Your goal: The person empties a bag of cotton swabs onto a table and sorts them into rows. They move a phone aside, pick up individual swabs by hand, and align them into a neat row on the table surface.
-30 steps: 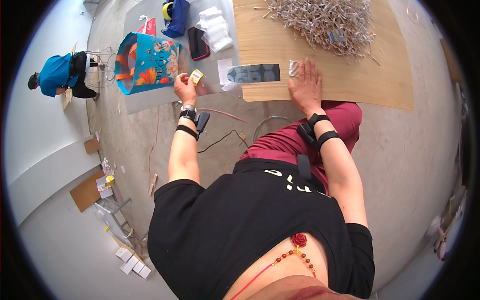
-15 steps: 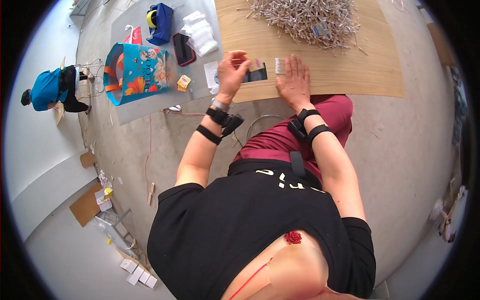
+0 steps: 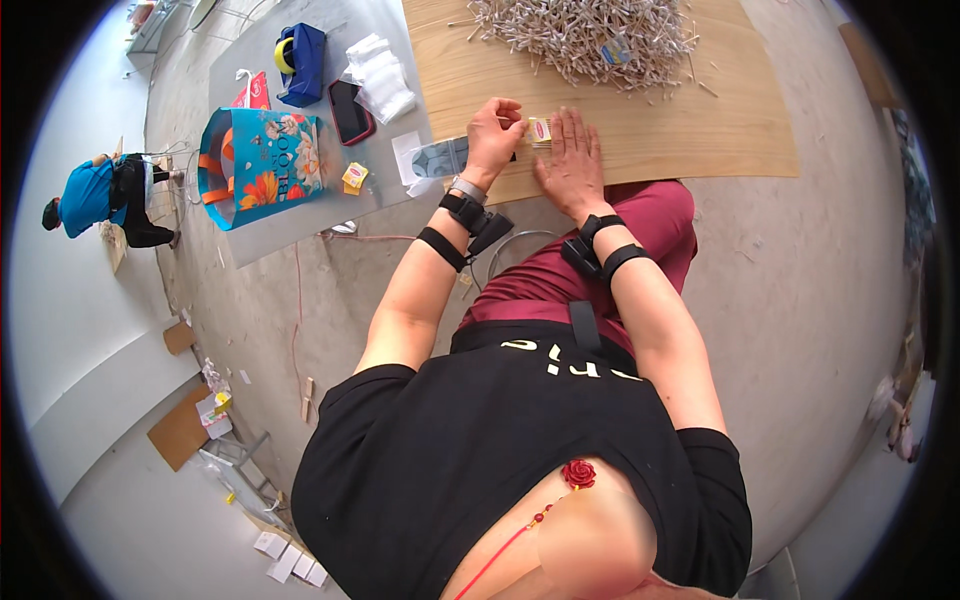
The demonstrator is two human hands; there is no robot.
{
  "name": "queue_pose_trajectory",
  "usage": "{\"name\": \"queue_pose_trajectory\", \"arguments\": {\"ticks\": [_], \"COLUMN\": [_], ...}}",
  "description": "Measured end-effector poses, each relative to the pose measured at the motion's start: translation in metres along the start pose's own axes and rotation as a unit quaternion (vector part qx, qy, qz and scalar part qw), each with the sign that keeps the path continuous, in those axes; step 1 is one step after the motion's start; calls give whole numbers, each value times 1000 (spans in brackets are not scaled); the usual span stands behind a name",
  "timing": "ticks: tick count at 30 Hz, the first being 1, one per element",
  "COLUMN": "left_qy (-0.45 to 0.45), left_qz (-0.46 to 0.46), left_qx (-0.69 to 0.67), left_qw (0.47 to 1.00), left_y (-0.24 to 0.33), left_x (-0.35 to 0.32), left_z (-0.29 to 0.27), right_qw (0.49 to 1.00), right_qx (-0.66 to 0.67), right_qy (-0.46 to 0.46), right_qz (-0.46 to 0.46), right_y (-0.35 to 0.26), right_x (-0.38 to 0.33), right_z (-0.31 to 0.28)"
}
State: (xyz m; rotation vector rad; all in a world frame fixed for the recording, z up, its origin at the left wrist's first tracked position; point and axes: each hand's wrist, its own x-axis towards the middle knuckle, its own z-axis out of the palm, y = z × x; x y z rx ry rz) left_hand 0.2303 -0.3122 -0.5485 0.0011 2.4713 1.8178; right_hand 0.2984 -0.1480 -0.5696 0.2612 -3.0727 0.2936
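My left hand (image 3: 492, 142) is closed, with thumb and fingertips pinching the left edge of a small yellow-and-white card (image 3: 540, 131). Flat on the wooden board, my right hand (image 3: 571, 165) keeps its fingers stretched out along the card's right side. A row of cotton swabs beside that hand is now mostly hidden by the card. Partly under my left wrist lies a flat grey-and-black patterned piece (image 3: 438, 158). Farther away on the board rises a large heap of loose cotton swabs (image 3: 570, 40), with a small blue-and-yellow card (image 3: 614, 50) on it.
On the grey table at left are a blue tape dispenser (image 3: 302, 65), a phone (image 3: 350, 112), clear plastic bags (image 3: 380, 80), small yellow cards (image 3: 355, 178) and a floral blue shopping bag (image 3: 262, 165). Another person (image 3: 95, 200) bends over at the far left.
My left hand has moved right with the yellow card, bringing it over the row of cotton swabs beside my right hand. The whole view has shifted slightly.
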Motion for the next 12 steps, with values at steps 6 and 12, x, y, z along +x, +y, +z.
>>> {"name": "queue_pose_trajectory", "arguments": {"ticks": [6,12], "left_qy": [-3,-11], "left_qz": [5,13], "left_qx": [41,68], "left_qw": [999,998], "left_y": [-1,0], "left_x": [5,9], "left_z": [1,10], "right_qw": [1000,1000], "right_qx": [17,20], "right_qy": [7,13], "right_qz": [-2,-7], "right_y": [0,1], "right_x": [0,0], "right_z": [-1,2]}}
